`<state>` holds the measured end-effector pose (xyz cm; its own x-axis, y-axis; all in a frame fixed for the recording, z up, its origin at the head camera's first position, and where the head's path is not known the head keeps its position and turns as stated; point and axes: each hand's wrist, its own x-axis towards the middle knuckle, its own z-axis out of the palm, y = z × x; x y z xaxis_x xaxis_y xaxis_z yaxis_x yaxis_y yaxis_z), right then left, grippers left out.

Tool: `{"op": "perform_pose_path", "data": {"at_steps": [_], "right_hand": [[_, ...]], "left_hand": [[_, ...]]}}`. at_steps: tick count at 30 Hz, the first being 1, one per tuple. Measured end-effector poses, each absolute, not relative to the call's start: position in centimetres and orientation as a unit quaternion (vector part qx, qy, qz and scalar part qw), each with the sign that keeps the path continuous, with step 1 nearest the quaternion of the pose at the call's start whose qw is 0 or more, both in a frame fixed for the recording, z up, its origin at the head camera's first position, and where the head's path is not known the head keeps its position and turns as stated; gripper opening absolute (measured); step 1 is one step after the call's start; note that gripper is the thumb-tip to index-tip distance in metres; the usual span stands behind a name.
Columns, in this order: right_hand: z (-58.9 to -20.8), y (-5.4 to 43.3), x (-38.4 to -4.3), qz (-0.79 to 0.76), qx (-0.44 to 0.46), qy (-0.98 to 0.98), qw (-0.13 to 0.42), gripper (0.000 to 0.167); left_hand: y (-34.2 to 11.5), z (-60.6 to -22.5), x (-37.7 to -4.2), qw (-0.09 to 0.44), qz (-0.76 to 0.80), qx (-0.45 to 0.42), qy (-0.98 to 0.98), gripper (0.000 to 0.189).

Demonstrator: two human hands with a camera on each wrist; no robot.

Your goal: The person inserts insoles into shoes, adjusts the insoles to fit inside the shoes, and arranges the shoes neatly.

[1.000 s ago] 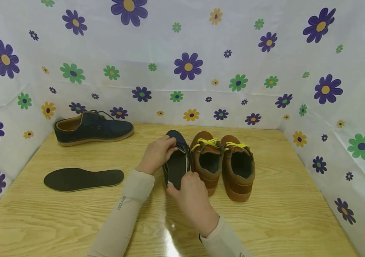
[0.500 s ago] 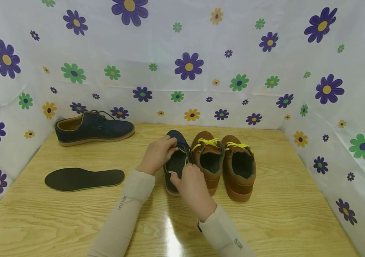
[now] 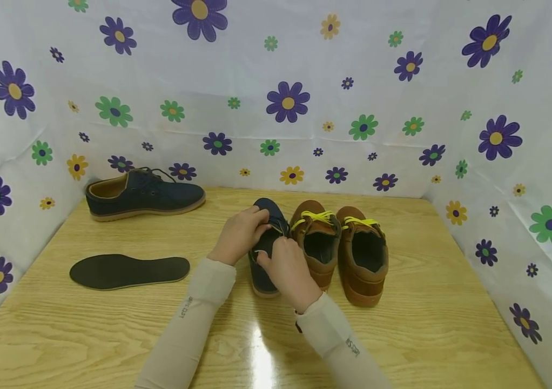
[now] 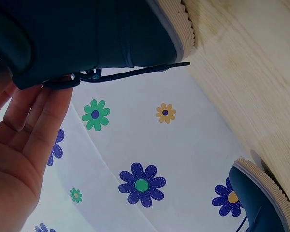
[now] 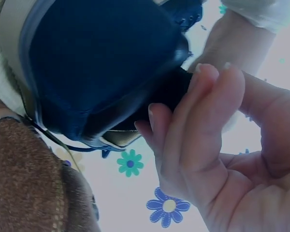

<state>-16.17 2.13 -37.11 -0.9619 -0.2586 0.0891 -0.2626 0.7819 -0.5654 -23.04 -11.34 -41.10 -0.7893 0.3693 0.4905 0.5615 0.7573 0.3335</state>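
A navy lace-up shoe (image 3: 262, 281) stands on the table, its toe pointing away from me. My left hand (image 3: 238, 235) grips the upper by the tongue and laces; in the left wrist view, the fingers (image 4: 48, 121) reach under the tongue edge. Inside the shoe's opening lies a black insole (image 3: 265, 241), mostly covered by the upper and hands. My right hand (image 3: 289, 266) holds its rear part at the opening, thumb on the left and curled fingers on the right. Up close in the right wrist view, the fingertips (image 5: 159, 118) dip into the shoe beside the dark insole.
Two brown shoes (image 3: 364, 278) with yellow laces stand close on the right. At the left lies another black insole (image 3: 127, 272), flat on the wooden table (image 3: 110, 335). The other navy shoe (image 3: 164, 197) sits behind it, near the flowered cloth (image 3: 256, 65).
My right hand has moved forward, away from me, sliding the insole deeper into the navy shoe; the shoe's heel now shows. My left hand stays on the upper.
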Motion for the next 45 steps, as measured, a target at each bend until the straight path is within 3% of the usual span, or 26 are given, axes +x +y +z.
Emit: {"op": "perform_pose_path", "data": {"at_steps": [14,21,27,35,45], "right_hand": [[-37.4,1.9,-18.6,0.255,0.158,-0.954,-0.012,0.045],[-37.5,1.8,-18.4,0.245,0.133,-0.96,-0.02,0.034],[-38.2,1.8,-18.4,0.242,0.153,-0.958,0.006,0.026],[-39.2,1.6,-19.0,0.251,0.17,-0.952,0.029,0.044],[-38.4,2.2,-19.1,0.248,0.155,-0.953,-0.084,0.039]], "left_hand": [[-11.2,-41.1,-23.1,0.218,-0.239,-0.263,-0.909,0.022],[-11.3,-41.1,-23.2,0.213,-0.237,-0.261,-0.911,0.021],[-11.3,-41.1,-23.2,0.21,-0.23,-0.258,-0.914,0.021],[-11.2,-41.0,-23.2,0.206,-0.228,-0.256,-0.917,0.021],[-11.2,-40.8,-22.9,0.208,-0.23,-0.26,-0.914,0.022]]}}
